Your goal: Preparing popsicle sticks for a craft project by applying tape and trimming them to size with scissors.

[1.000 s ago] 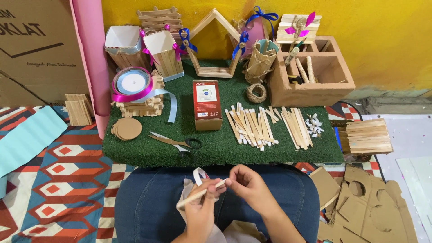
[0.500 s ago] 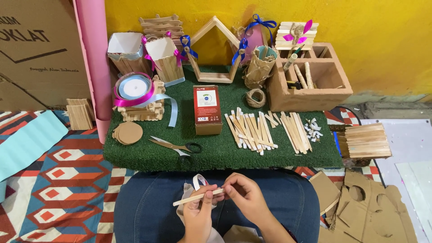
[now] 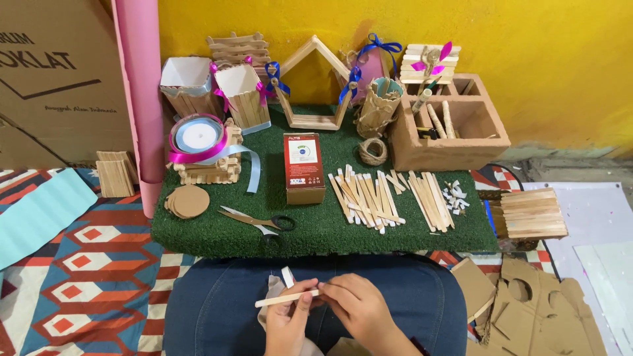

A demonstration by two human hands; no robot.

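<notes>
Over my lap in blue jeans, both hands hold a thin wooden craft stick (image 3: 280, 300) lying almost level. My left hand (image 3: 288, 318) pinches it from below near its right end. My right hand (image 3: 353, 304) grips that same end with thumb and fingertips. A small white piece (image 3: 287, 276) sticks up just behind the left hand, and a pale cloth (image 3: 271, 295) lies under it. Loose wooden sticks (image 3: 389, 198) lie in two heaps on the green turf board (image 3: 217, 231) in front of me.
On the turf stand a red-and-white box (image 3: 303, 166), scissors (image 3: 257, 219), ribbon spools (image 3: 196, 136) on a stick stack, cardboard discs (image 3: 187, 200), a twine ball (image 3: 373, 151), a stick house frame (image 3: 315, 84) and a wooden organiser (image 3: 455, 142). Cardboard scraps (image 3: 534, 303) lie right, a pink roll (image 3: 140, 86) left.
Both hands stay over my lap on the stick. The stick has tilted from slanting to nearly level, and the view has shifted down slightly.
</notes>
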